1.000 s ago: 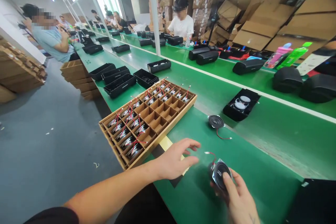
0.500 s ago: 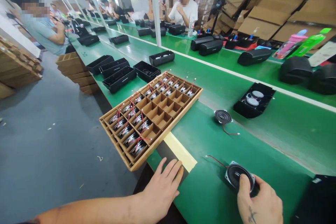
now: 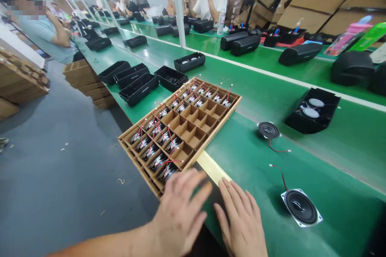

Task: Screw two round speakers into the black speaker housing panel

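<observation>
My left hand [image 3: 181, 211] is raised at the near corner of the cardboard divider tray [image 3: 208, 141], fingers apart and slightly blurred, with nothing in it. My right hand [image 3: 243, 221] lies with fingers stretched out, fingertips at the end of a pale yellow strip [image 3: 212, 165]. A dark flat piece [image 3: 208, 178] runs along the strip, partly hidden by my hands. To the right lies a square-framed speaker driver [image 3: 301, 207] with a red wire, touched by neither hand. A second speaker driver [image 3: 269, 130] lies farther back. Upright drivers fill several tray compartments.
A black speaker housing [image 3: 313, 110] with two pale round parts lies at the right. Open black housings [image 3: 138, 88] sit beyond the tray. The green table's left edge drops to the grey floor [image 3: 75, 168]. Co-workers [image 3: 211, 2] sit along the line.
My right hand has let go of the near speaker driver, leaving it on the table, and moved left to the yellow strip. My left hand has lifted and shifted toward the tray.
</observation>
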### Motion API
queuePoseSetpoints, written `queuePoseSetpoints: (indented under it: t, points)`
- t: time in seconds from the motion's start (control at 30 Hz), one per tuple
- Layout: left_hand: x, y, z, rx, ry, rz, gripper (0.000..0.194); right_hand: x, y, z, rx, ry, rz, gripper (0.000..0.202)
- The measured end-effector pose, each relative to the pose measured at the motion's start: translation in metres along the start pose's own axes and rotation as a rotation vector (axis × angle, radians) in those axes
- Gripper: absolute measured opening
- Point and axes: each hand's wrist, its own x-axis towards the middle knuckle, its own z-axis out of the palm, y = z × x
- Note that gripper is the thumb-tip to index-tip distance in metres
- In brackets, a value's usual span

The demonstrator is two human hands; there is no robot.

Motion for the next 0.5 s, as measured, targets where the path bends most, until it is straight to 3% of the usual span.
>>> queuePoseSetpoints:
  t: [0.03,0.1,0.2,0.4,0.5]
  points:
    - [0.004,-0.009,-0.008,0.088,0.01,-0.126,0.055,0.008,-0.003,0.003,-0.023,-0.044,-0.013,0.045]
    - [0.013,-0.026,-0.017,0.219,-0.017,-0.242,0.058,0.017,-0.005,0.008,-0.07,-0.126,-0.03,0.048]
    - [0.019,-0.042,-0.021,0.26,-0.101,-0.236,0.052,0.011,-0.006,0.015,-0.127,-0.161,-0.041,0.053]
    - [0.022,-0.042,-0.019,0.218,-0.154,-0.219,0.056,-0.043,0.003,0.006,-0.175,-0.121,-0.068,0.056]
    - [0.022,-0.036,-0.022,0.204,-0.087,-0.253,0.05,-0.076,0.013,-0.005,-0.191,-0.116,-0.039,0.054]
